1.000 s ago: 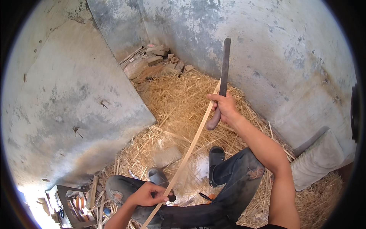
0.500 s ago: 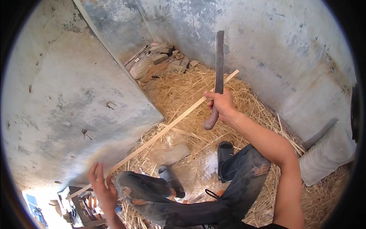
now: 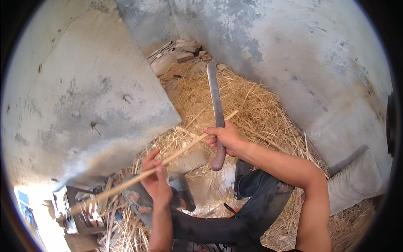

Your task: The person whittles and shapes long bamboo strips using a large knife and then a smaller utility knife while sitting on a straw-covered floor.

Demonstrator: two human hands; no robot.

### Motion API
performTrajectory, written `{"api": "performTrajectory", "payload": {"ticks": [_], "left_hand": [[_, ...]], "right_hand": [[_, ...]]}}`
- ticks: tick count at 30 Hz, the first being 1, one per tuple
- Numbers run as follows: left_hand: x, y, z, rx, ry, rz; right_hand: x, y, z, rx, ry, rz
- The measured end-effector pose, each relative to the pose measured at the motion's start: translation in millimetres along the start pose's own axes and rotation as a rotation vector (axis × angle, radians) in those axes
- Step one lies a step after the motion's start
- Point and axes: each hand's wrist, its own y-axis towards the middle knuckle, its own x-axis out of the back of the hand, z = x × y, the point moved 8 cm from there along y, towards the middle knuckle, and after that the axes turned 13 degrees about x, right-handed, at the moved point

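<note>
My right hand (image 3: 226,139) is closed round a machete (image 3: 215,94), low on its blade beside the dark rounded handle; the blade points up and away. Its thumb and forefinger also pinch a long, pale strip of split bamboo or wood (image 3: 187,148), which crosses the blade. The strip slants down to the left, its far left end smeared by motion. At the middle of the strip is my left hand (image 3: 157,180), fingers loosely bent and apart. The strip passes across these fingers beside the thumb; no firm grip on it shows.
A heap of straw-like shavings (image 3: 247,96) covers the floor ahead. Bricks and rubble (image 3: 184,52) lie in the far corner. A grey wall (image 3: 96,84) juts in at left. A pale sack (image 3: 354,182) leans at right. Wooden clutter (image 3: 86,229) stands at lower left.
My right hand has come nearer and to the left with the machete and strip. My left hand has moved right and up, from near the strip's lower end to its middle.
</note>
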Motion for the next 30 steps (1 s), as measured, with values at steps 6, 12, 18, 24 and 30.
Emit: {"api": "performTrajectory", "payload": {"ticks": [6, 12, 18, 24, 30], "left_hand": [[36.9, 82.4, -38.8, 0.077, 0.258, -0.007], [16.7, 106.3, 36.3, 0.294, 0.471, 0.235], [16.9, 96.1, 97.0, 0.313, 0.709, 0.304], [6.2, 114.5, 103.4, 0.296, 0.722, 0.349], [-7.5, 115.1, 117.8, 0.320, 0.710, 0.397]], "right_hand": [[-5.7, -9.3, -24.2, -0.250, -0.137, 0.235], [0.8, -11.3, -43.5, -0.146, -0.475, 0.302], [-12.5, -3.6, -79.4, -0.058, -0.408, 0.216], [-39.4, 10.4, -129.1, -0.012, -0.177, 0.067], [-40.4, -22.5, -196.4, 0.027, -0.175, -0.056]]}}
